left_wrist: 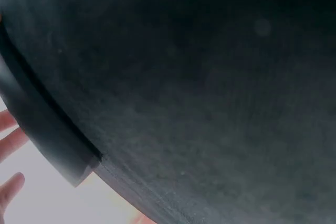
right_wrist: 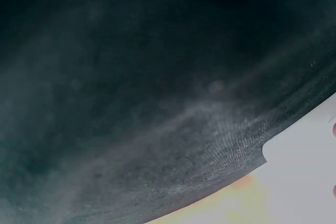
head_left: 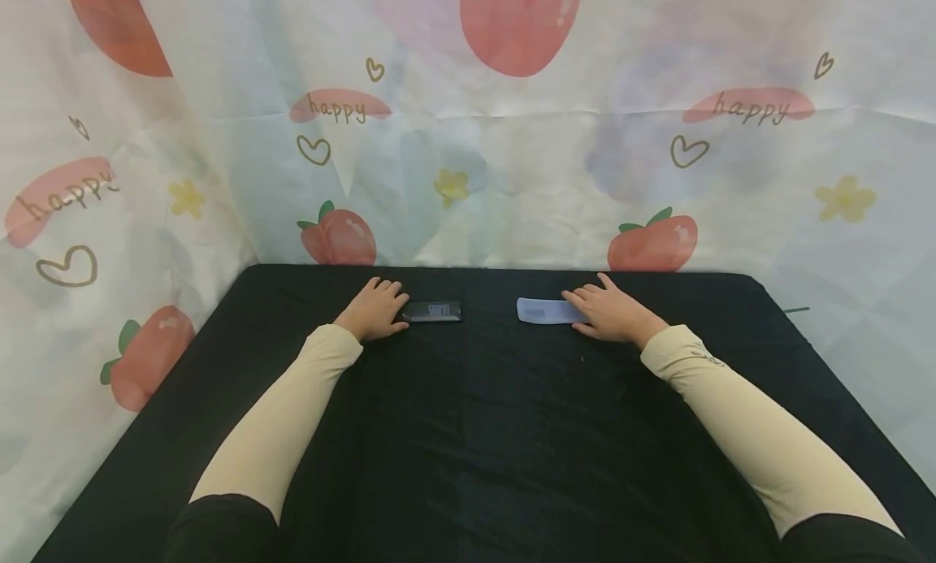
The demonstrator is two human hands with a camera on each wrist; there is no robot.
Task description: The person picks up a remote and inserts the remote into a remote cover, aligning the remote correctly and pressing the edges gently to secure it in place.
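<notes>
My left hand is at the far side of the table, thumb and fingers on either side of the left end of a slim black box with pale print. In the left wrist view the box crosses the left edge, several fingertips beyond it. Farther right, my right hand grips the right end of a flat, pale blue strip-like object, thumb at its near edge and a finger at its far edge. Its kind is unclear. The right wrist view shows a pale rounded corner and bits of fingertips.
Black cloth covers the table. Behind its far edge and along the left hangs a pale curtain printed with fruit, hearts and "happy". A gap of dark cloth lies between the two objects.
</notes>
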